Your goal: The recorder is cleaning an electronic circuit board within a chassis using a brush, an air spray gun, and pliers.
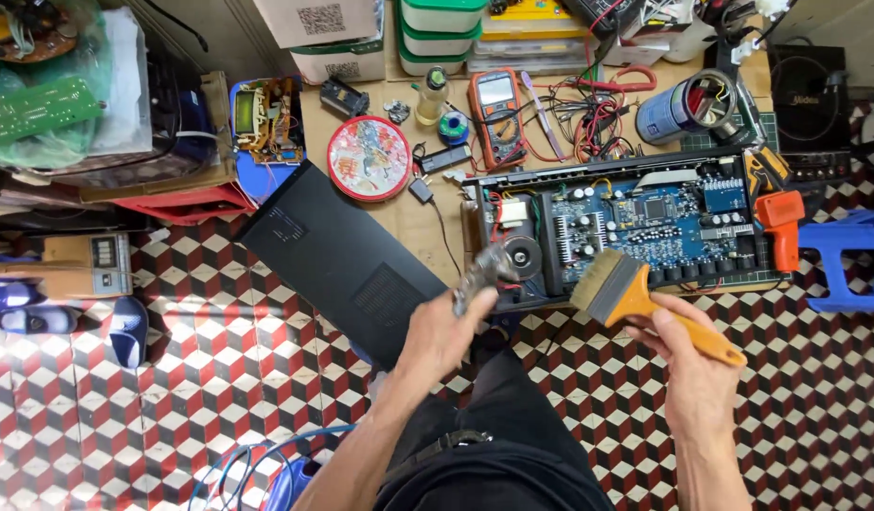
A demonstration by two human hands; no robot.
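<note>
Head view looks straight down on a person seated over a patterned tile floor (172, 378); the right hand (697, 374) is closed around the orange handle of a wide paintbrush (626, 289), its bristles hovering just above the front edge of an opened amplifier chassis (635, 222) whose blue circuit board lies exposed; the left hand (446, 331) is closed on a small blurred grey object (484, 270), too smeared to identify, held near the chassis's left end; the removed black cover (342, 255) leans beside it; a multimeter (496, 104), tangled leads (598, 123), a round tin (369, 158) and an orange drill (780, 222) crowd the cardboard-covered bench. A likely risk: bristles could snag thin wires or small upright components if swept hard; the crowded leads nearby could be dragged.
</note>
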